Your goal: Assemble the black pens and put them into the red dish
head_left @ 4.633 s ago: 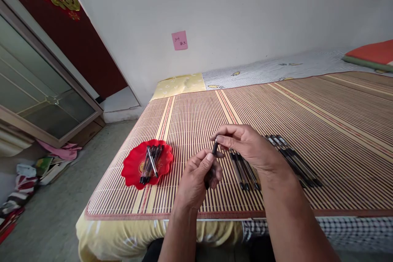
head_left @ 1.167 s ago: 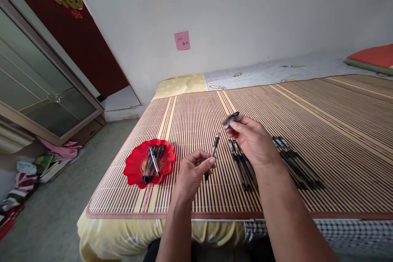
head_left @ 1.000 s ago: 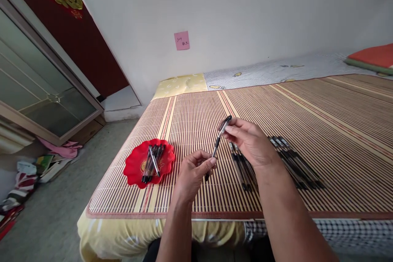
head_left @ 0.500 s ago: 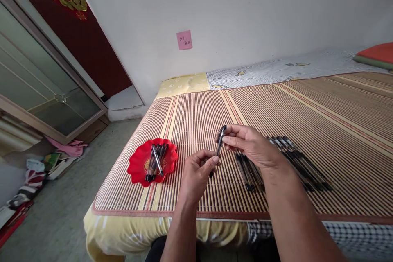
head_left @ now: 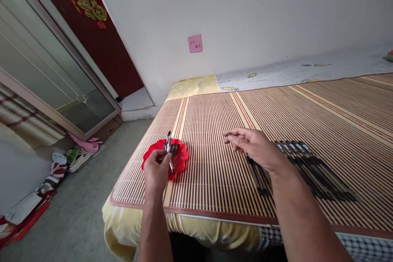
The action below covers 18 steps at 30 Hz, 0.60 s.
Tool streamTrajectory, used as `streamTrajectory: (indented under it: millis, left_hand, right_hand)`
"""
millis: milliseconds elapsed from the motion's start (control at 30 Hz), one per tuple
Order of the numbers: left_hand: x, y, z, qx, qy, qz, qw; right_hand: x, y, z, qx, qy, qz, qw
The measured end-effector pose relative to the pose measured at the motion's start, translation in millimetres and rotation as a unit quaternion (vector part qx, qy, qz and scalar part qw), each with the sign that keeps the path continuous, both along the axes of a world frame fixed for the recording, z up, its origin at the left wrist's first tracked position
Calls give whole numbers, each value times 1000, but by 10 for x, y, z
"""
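Observation:
My left hand (head_left: 156, 170) pinches a capped black pen (head_left: 168, 141) and holds it upright over the red scalloped plate (head_left: 181, 159), which has several pens lying in it. My right hand (head_left: 253, 147) hovers above the striped bamboo mat (head_left: 215, 123) with its fingers loosely stretched out and nothing in them. Just to the right of that hand lies a small group of dark pens (head_left: 259, 174) on the mat, partly hidden by my wrist. A longer row of dark pens (head_left: 316, 168) lies further right.
The mat covers a bed with a yellow sheet (head_left: 193, 86) and a grey checked cloth (head_left: 291, 71) at the wall side. A pink note (head_left: 195, 43) is stuck on the white wall. Left of the bed are bare floor, scattered clutter (head_left: 61, 163) and a glass door (head_left: 46, 73).
The cap went onto the pen between both hands. My left hand then carried the pen left to the red plate, my right hand let go, and my view swung left.

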<state>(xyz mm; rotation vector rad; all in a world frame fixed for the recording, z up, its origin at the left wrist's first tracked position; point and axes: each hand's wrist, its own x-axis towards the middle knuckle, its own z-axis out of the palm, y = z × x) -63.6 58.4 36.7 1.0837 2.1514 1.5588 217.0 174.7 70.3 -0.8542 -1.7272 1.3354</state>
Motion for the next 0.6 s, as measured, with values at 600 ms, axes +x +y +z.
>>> streamTrajectory:
  millis: [600]
  left_hand:
    - [47,112,-146,-279,272,72,918]
  right_hand:
    - [-47,50,-90,28,-100,16,994]
